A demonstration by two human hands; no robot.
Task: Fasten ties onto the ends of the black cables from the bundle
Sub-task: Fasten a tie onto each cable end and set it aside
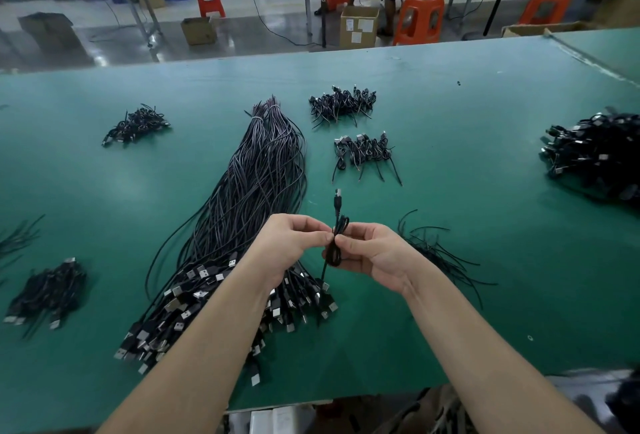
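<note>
The step in hand looks like the tying itself: a single folded black cable (pixel 337 241) is held up in the middle of the frame, just above the green bench (pixel 450 156), and a tie seems to be going round its waist, though the tie is too thin to make out. The left hand (pixel 294 246) has its fingers curled and pinches the folded loops from the left; the right hand (pixel 372 253) pinches them from the right, thumb and fingertips meeting at the same spot. The cable's plug end sticks up above both hands and a short tail hangs below them. The next move likely calls for a tight twist or cinch, then setting the piece with the finished bunches (pixel 362 151) in the upper centre. The big bundle (pixel 249 198) runs from lower left to upper centre, under the left forearm, and loose ties (pixel 440 253) lie just right of the right hand.
</note>
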